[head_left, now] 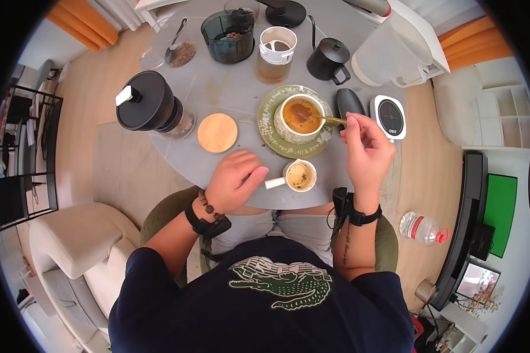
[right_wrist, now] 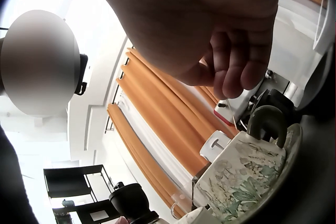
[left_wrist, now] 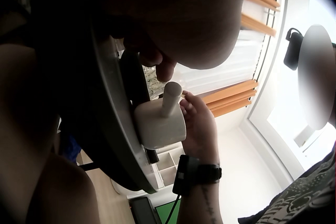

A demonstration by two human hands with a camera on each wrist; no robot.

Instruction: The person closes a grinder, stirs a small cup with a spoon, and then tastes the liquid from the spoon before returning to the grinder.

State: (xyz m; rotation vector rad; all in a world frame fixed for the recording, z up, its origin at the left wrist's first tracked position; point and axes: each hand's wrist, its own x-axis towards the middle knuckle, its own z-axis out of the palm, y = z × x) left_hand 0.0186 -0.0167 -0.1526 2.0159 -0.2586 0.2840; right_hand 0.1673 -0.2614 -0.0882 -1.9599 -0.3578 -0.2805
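Note:
My right hand (head_left: 370,147) pinches the handle of a gold-coloured spoon (head_left: 334,120) between thumb and fingers. The spoon's bowl dips into amber liquid with a darker patch, inside a floral cup (right_wrist: 239,176). Beneath the cup is a green saucer (head_left: 268,136) with white lettering. My left hand (head_left: 232,179) rests at the near table edge, holding nothing, its fingers loosely curled. Just right of it stands a small white side-handled pitcher (left_wrist: 157,127), its handle pointing toward that hand. Dark bits and a little liquid show inside the pitcher in the head view.
A round wooden lid (head_left: 217,133) and a black-topped grinder (head_left: 144,103) are on the left. Farther back stand a dark container (head_left: 218,47), a glass with a white dripper (head_left: 277,54), a black kettle (head_left: 328,62) and a clear jug (head_left: 377,56). A white scale (head_left: 397,130) lies right.

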